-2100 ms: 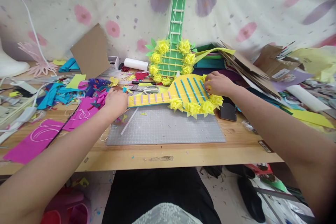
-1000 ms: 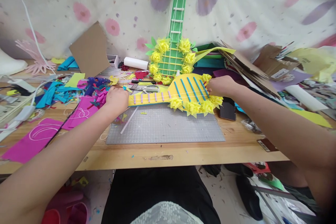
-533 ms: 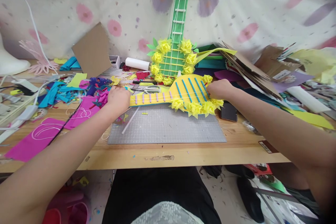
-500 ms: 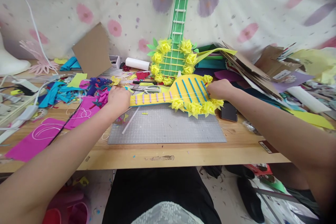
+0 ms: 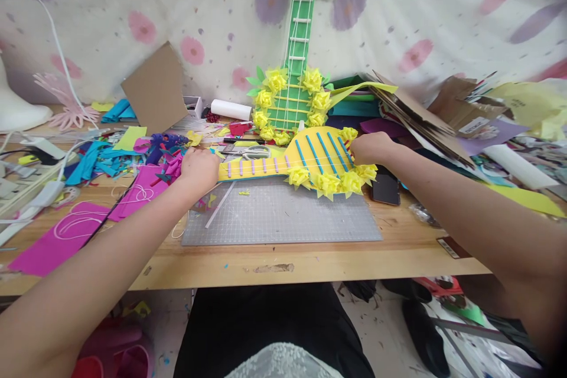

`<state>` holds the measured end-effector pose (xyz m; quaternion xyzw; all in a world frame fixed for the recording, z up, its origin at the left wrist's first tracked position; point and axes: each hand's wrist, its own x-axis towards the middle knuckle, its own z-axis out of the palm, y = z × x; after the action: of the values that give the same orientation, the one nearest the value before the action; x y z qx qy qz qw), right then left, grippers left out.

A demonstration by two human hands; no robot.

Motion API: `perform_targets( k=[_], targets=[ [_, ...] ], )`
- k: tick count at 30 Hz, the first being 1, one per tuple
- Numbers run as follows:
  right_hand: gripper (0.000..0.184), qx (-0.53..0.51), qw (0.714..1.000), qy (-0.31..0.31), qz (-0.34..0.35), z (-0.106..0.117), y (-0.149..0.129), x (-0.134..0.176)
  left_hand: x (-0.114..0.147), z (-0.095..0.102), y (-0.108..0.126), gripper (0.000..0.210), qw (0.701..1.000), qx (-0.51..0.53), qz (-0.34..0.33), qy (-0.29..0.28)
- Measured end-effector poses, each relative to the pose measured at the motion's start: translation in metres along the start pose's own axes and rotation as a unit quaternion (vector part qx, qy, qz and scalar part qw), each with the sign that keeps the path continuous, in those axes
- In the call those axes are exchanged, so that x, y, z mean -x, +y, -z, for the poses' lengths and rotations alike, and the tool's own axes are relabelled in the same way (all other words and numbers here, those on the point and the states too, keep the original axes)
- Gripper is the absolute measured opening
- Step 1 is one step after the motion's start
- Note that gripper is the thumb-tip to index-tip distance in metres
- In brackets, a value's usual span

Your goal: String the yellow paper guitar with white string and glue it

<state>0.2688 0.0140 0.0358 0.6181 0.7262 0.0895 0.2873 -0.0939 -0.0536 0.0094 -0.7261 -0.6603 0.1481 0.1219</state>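
A yellow toy guitar (image 5: 292,156) with blue strips across its body, lilac frets and yellow paper flowers lies sideways over the grey cutting mat (image 5: 283,221). White strings run along it. My left hand (image 5: 200,168) is closed around the end of its neck, hiding that end. At the other end, my right hand (image 5: 370,147) grips the body's edge beside a yellow flower, fingertips partly hidden. Behind stands a green toy guitar (image 5: 290,100), upright against the backdrop and ringed with yellow flowers. Scissors (image 5: 252,151) lie just beyond the yellow neck.
Coloured scraps, a purple glue gun (image 5: 168,139) and magenta sheets (image 5: 62,236) cover the left side. A cardboard piece (image 5: 155,91) leans at the back. To the right are a dark phone (image 5: 385,186), stacked cardboard (image 5: 420,112) and a white roll (image 5: 516,166).
Both hands keep their hold on the yellow guitar, which has hardly moved. The whole view has shifted very slightly.
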Motion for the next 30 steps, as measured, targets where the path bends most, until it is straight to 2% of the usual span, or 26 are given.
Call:
perform_targets(
  k=[7, 12, 15, 18, 22, 26, 30],
  targets=[
    [0.030, -0.008, 1.000, 0.003, 0.002, -0.001, -0.006, 0.009, 0.002, -0.003, 0.001, 0.035, 1.000, 0.010, -0.003, 0.002],
    [0.028, -0.053, 0.999, 0.010, -0.008, 0.005, 0.004, 0.011, 0.002, -0.004, 0.000, 0.034, 1.000, 0.009, -0.004, -0.003],
    [0.032, -0.095, 0.994, 0.056, -0.019, 0.012, 0.009, 0.012, 0.002, -0.005, -0.002, 0.031, 1.000, 0.004, -0.008, -0.011],
    [0.034, -0.129, 0.984, 0.121, -0.009, 0.021, -0.002, 0.016, 0.002, -0.007, -0.003, 0.030, 1.000, -0.004, -0.020, -0.009],
    [0.031, -0.197, 0.956, 0.198, 0.095, 0.031, -0.053, 0.020, 0.002, -0.010, -0.005, 0.031, 1.000, -0.004, -0.018, -0.006],
    [0.028, -0.280, 0.890, 0.275, 0.232, 0.039, -0.128, 0.016, 0.000, -0.010, -0.007, 0.031, 1.000, 0.010, -0.007, -0.028],
    [0.051, -0.311, 0.833, 0.337, 0.310, 0.049, -0.201, 0.008, -0.004, -0.007, -0.009, 0.032, 0.999, 0.029, 0.002, -0.044]
  ],
)
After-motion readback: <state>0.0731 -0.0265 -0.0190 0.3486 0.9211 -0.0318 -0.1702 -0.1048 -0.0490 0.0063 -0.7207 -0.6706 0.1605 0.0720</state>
